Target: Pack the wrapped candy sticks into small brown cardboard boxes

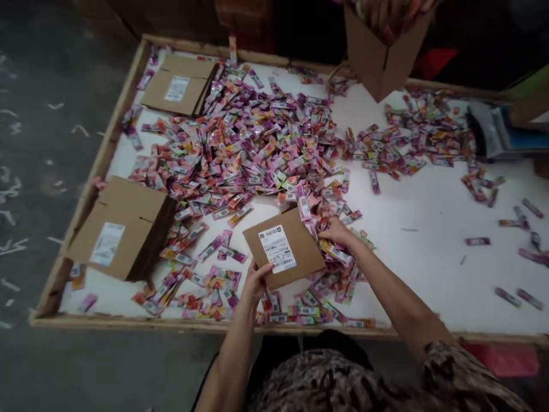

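Observation:
My left hand (255,280) grips the lower left edge of a small cardboard box (300,240), thumb on the face by its white printed label. The box lies tilted, its right side toward a heap of stick packets (257,154) in pink, purple and orange wrappers. At that side, my right hand (338,232) is closed around some packets, several of them bunched at the box's edge. Its fingertips are partly hidden among the wrappers. How full the box is cannot be seen.
Flat cardboard boxes with labels stand in a stack (115,229) at left, another stack (180,86) behind. A wooden rim (141,326) borders the white table (412,274). Across it, another person's hands (390,14) are over an upright carton (381,63). Loose packets lie at right.

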`<state>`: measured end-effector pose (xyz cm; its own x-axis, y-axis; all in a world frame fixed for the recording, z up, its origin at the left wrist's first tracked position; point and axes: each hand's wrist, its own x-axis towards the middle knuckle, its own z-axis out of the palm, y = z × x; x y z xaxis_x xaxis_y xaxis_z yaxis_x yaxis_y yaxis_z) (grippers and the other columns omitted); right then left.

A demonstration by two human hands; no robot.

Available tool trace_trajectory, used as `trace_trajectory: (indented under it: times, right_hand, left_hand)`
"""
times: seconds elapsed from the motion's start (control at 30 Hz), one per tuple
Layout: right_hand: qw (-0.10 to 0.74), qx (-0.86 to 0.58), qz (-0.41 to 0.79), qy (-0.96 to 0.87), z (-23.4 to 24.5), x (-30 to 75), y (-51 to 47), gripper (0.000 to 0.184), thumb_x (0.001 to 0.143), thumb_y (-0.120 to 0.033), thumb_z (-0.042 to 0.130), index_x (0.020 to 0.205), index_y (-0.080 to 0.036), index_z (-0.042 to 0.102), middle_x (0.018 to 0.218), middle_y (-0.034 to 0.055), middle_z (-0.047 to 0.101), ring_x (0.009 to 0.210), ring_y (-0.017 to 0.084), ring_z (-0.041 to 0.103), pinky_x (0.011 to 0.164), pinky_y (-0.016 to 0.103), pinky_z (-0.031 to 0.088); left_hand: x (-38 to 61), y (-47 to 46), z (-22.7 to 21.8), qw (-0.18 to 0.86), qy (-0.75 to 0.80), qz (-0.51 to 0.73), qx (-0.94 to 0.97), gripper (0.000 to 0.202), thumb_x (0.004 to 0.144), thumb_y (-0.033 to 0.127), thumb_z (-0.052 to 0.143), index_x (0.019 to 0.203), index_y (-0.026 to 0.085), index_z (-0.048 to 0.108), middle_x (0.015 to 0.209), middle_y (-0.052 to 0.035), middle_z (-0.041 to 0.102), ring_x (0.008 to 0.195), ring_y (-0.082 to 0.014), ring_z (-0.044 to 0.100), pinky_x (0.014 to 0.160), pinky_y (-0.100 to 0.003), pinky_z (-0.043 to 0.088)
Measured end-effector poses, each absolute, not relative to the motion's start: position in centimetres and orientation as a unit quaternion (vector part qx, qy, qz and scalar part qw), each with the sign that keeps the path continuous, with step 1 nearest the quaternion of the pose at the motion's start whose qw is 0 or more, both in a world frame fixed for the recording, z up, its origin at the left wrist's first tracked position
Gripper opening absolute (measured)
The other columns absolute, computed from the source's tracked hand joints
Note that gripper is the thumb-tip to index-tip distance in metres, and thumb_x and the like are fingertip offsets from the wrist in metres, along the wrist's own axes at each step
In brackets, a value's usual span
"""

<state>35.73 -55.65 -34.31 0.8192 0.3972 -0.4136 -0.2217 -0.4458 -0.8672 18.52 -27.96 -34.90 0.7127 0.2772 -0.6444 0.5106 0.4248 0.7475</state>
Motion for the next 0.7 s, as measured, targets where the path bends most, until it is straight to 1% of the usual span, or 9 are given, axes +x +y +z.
trace_trajectory:
  times: [0.1, 0.2, 0.3, 0.37, 0.4, 0.47, 0.57, 0.63, 0.7]
  right_hand:
    - [0.458, -0.846, 0.231, -0.147, -27.8, 33.5, -56.5, 0.017, 0.067, -0.030, 0.074, 0.079, -0.018, 0.070, 0.088, 0.0029, 0.069, 0.080, 0.019, 0.063, 0.076, 0.030, 0.052]
    - [0.304, -0.901, 0.139, -0.277, -22.3, 31.3, -54.4, 0.031, 0.069, -0.034, 0.078, 0.096, -0.019, 0.074, 0.113, 0.0107, 0.067, 0.101, 0.028, 0.061, 0.088, 0.037, 0.051]
    - [0.155, -0.920, 0.130, -0.336, -20.7, 28.4, -50.0, 0.038, 0.075, -0.028, 0.075, 0.110, -0.017, 0.074, 0.120, 0.0167, 0.064, 0.106, 0.033, 0.059, 0.090, 0.042, 0.050]
    - [0.102, -0.917, 0.157, -0.354, -21.6, 26.7, -46.9, 0.037, 0.079, -0.021, 0.069, 0.116, -0.016, 0.072, 0.119, 0.0179, 0.066, 0.107, 0.033, 0.061, 0.090, 0.043, 0.050]
    - [0.084, -0.913, 0.180, -0.355, -22.2, 26.0, -45.6, 0.036, 0.082, -0.019, 0.067, 0.117, -0.015, 0.072, 0.119, 0.0181, 0.067, 0.108, 0.033, 0.062, 0.090, 0.043, 0.051]
    - [0.053, -0.907, 0.233, -0.347, -23.0, 25.3, -43.8, 0.033, 0.085, -0.018, 0.064, 0.117, -0.013, 0.072, 0.118, 0.0189, 0.070, 0.108, 0.033, 0.064, 0.088, 0.041, 0.051]
    - [0.032, -0.908, 0.259, -0.328, -22.1, 25.3, -43.5, 0.027, 0.086, -0.017, 0.063, 0.111, -0.013, 0.074, 0.115, 0.0186, 0.071, 0.105, 0.031, 0.066, 0.084, 0.037, 0.051]
    - [0.060, -0.918, 0.217, -0.327, -20.0, 25.8, -44.4, 0.030, 0.086, -0.014, 0.062, 0.114, -0.014, 0.073, 0.115, 0.0167, 0.070, 0.102, 0.028, 0.066, 0.084, 0.035, 0.050]
    - [0.107, -0.923, 0.172, -0.327, -17.3, 26.6, -45.9, 0.034, 0.086, -0.013, 0.060, 0.118, -0.016, 0.072, 0.115, 0.0146, 0.069, 0.101, 0.025, 0.064, 0.087, 0.033, 0.048]
  left_hand:
    - [17.9, -29.9, -35.2, 0.782, 0.317, -0.118, 0.524, 0.076, 0.052, 0.051, 0.093, 0.116, 0.023, 0.061, 0.114, -0.0090, 0.075, 0.108, -0.0290, 0.071, 0.097, -0.046, 0.056]
    - [18.1, -31.4, -35.6, 0.774, 0.265, -0.184, 0.545, 0.078, 0.051, 0.063, 0.090, 0.109, 0.021, 0.059, 0.104, -0.0107, 0.074, 0.094, -0.0256, 0.072, 0.088, -0.043, 0.057]
    - [17.8, -30.6, -35.2, 0.682, 0.264, -0.288, 0.619, 0.078, 0.052, 0.064, 0.089, 0.108, 0.017, 0.059, 0.086, -0.0087, 0.071, 0.072, -0.0210, 0.069, 0.071, -0.039, 0.056]
    - [17.4, -28.6, -34.3, 0.632, 0.276, -0.308, 0.656, 0.081, 0.053, 0.056, 0.091, 0.116, 0.017, 0.058, 0.087, -0.0073, 0.070, 0.070, -0.0195, 0.067, 0.069, -0.037, 0.055]
    - [17.3, -27.3, -33.6, 0.625, 0.277, -0.298, 0.667, 0.086, 0.054, 0.051, 0.093, 0.124, 0.019, 0.056, 0.095, -0.0088, 0.070, 0.076, -0.0205, 0.068, 0.072, -0.037, 0.055]
    - [17.5, -24.6, -31.7, 0.620, 0.249, -0.249, 0.701, 0.101, 0.052, 0.046, 0.095, 0.138, 0.022, 0.049, 0.120, -0.0156, 0.067, 0.100, -0.0260, 0.068, 0.083, -0.040, 0.055]
    - [19.1, -21.8, -28.3, 0.597, 0.120, -0.149, 0.779, 0.119, 0.051, 0.048, 0.096, 0.153, 0.024, 0.039, 0.148, -0.0221, 0.051, 0.133, -0.0345, 0.053, 0.103, -0.048, 0.048]
    - [20.8, -21.2, -26.3, 0.575, 0.016, -0.105, 0.811, 0.115, 0.059, 0.052, 0.092, 0.156, 0.026, 0.037, 0.155, -0.0206, 0.046, 0.139, -0.0352, 0.048, 0.108, -0.050, 0.044]
    - [22.5, -21.7, -24.8, 0.544, -0.074, -0.079, 0.832, 0.098, 0.069, 0.050, 0.087, 0.154, 0.026, 0.044, 0.155, -0.0176, 0.048, 0.139, -0.0342, 0.049, 0.110, -0.050, 0.043]
